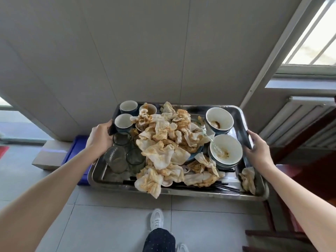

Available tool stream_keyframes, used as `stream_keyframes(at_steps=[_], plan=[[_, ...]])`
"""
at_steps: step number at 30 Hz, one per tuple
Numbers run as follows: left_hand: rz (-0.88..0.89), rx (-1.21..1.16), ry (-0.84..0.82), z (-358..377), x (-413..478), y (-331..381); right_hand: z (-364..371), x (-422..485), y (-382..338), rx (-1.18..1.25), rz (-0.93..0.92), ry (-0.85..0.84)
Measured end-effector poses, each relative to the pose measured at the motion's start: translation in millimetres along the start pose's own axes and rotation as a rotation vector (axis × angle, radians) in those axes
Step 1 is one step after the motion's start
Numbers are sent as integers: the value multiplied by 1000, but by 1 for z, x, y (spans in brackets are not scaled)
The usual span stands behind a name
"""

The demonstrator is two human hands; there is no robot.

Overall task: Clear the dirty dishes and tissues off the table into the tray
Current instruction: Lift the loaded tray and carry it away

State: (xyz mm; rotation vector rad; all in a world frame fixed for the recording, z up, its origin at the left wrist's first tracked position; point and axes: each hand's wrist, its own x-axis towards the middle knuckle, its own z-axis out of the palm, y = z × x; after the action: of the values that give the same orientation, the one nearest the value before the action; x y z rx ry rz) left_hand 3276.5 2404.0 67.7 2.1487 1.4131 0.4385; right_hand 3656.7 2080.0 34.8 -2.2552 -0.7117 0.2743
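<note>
A steel tray hangs in the air in front of me, above the floor. My left hand grips its left rim and my right hand grips its right rim. A heap of stained tissues fills the middle, and one tissue lies at the right corner. Blue cups stand at the back left and glasses at the front left. Stacked white bowls sit on the right, with another bowl behind them. Black chopsticks lie along the front.
A grey panel wall rises just beyond the tray. A blue crate and a box sit on the tiled floor at left. At right are a radiator, a window and dark red wooden furniture. My foot is below.
</note>
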Motion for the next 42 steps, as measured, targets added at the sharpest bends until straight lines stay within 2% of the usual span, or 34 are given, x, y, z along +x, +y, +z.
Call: stream_keyframes(at_steps=[9,20,27,31,37,42], plan=[[73,39,-44,74,79,-36,88,55,45,-36,85,-9],[82,-45,-53,253,130,-142,236,98,180,15,133,-29],[83,-51,-53,374,159,-217,330,122,273,18,125,-12],[81,-77,-46,426,171,-248,372,138,311,-15,61,5],[79,-81,-57,480,182,-285,424,153,355,-43,6,9],[29,-115,-79,514,185,-310,453,156,376,-27,32,-15]])
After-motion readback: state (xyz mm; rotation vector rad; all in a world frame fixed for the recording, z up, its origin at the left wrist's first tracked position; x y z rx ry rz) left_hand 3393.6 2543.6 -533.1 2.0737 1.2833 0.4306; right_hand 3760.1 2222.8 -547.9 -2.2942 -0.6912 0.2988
